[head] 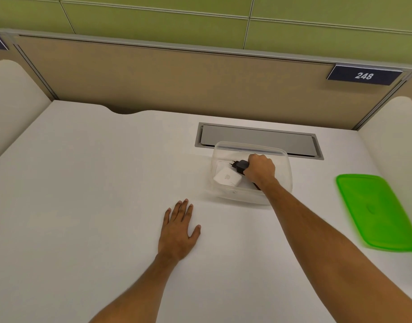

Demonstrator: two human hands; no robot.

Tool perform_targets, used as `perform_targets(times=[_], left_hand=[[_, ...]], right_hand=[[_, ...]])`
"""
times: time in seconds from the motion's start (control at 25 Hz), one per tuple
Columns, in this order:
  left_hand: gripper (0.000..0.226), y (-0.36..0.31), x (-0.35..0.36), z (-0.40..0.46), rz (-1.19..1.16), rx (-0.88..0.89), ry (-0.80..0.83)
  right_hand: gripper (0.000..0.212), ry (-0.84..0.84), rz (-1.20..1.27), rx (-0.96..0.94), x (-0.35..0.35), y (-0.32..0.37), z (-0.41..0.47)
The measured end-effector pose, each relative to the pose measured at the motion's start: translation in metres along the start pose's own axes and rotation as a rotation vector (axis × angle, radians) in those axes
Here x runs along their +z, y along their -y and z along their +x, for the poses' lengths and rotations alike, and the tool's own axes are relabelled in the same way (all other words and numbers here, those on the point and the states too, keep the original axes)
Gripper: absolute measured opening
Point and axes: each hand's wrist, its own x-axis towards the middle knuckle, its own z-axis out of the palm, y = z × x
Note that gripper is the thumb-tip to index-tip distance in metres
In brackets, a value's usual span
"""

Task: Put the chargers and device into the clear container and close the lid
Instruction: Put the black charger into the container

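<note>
Clear plastic container (286, 180), glossy green plastic lid (375, 210), matt white desk (95, 183).

a white desk (95, 183) carries a grey recessed cable hatch (258, 138) near its far edge. behind stands a beige partition (165, 78) bearing a dark plate (364, 75) reading 248.
</note>
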Motion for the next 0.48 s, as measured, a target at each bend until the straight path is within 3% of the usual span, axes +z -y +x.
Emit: perform_targets(times=[0.28, 0.48], left_hand=[[0.069, -0.001, -0.001, 0.000, 0.011, 0.004, 0.002], [0.070, 0.000, -0.001, 0.000, -0.024, 0.004, -0.012]], right_hand=[[0.027, 0.060, 0.024, -0.022, 0.006, 0.006, -0.005], [0.024, -0.066, 0.065, -0.002, -0.008, -0.010, -0.012]])
